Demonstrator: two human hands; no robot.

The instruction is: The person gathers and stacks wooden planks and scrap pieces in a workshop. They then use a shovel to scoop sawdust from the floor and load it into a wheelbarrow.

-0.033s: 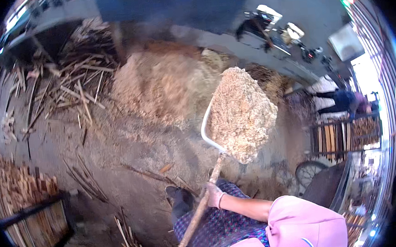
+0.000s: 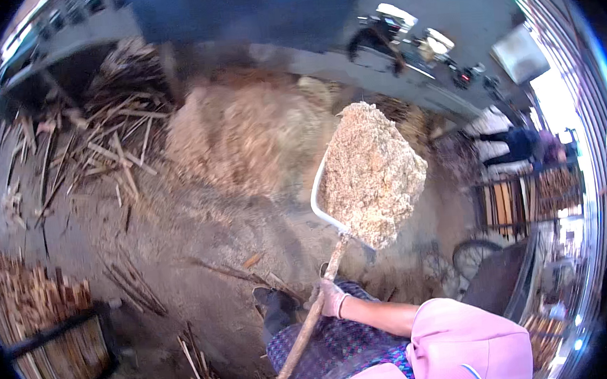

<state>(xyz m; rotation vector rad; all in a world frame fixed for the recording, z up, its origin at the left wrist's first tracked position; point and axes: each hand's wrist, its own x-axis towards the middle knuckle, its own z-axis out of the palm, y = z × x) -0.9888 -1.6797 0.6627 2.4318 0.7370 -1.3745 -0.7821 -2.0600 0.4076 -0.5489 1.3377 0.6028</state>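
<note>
A wide scoop shovel (image 2: 316,201) with a white rim is heaped with pale sawdust (image 2: 373,174), held out in front of me above the floor. My right hand (image 2: 332,299), in a light glove, is closed round the upper part of its wooden shaft, below the blade. From there the shaft slants down to the lower edge of the picture. My left hand does not show. Beyond the blade and to its left lies a large pile of sawdust (image 2: 237,141).
Scattered wood strips (image 2: 114,143) lie at the far left. Stacked wood (image 2: 54,341) in a dark frame stands at the near left. A spoked wheel (image 2: 476,256) and cart are on the right. A motorbike (image 2: 395,39) stands behind; a person (image 2: 519,146) bends at far right.
The background has shifted slightly left in the view. The loaded shovel stays nearly in place before me, and my right hand keeps its hold on the shaft.
</note>
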